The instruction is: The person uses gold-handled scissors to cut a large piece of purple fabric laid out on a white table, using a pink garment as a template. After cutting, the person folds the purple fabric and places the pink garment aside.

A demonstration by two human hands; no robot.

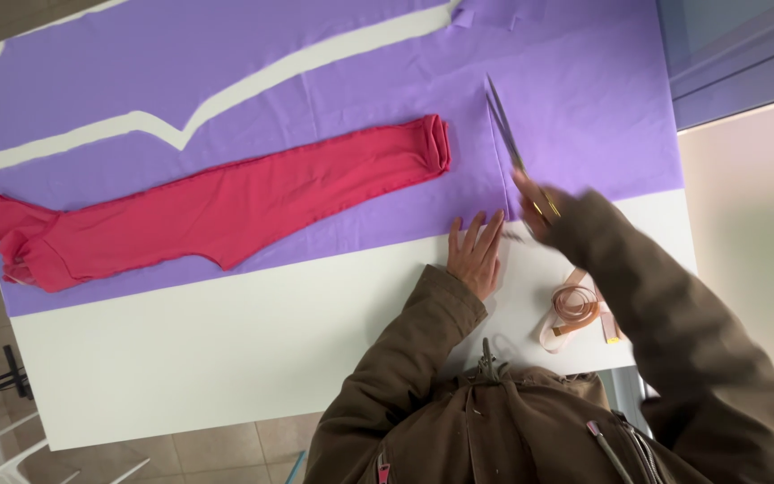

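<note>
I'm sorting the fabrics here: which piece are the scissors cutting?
The purple fabric spread flat, under the scissors; the red piece lies uncut left of them.

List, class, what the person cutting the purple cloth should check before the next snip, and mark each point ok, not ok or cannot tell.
1. Left hand flat on the purple cloth, beside the cut: ok.
2. Right hand grips the scissors: ok, though blurred.
3. Left fingers apart from the blades: ok.
4. Red garment away from the cut: ok.
5. Tape measure off the cloth, on the white table: ok.
6. Blades following a marked line: cannot tell.
</note>
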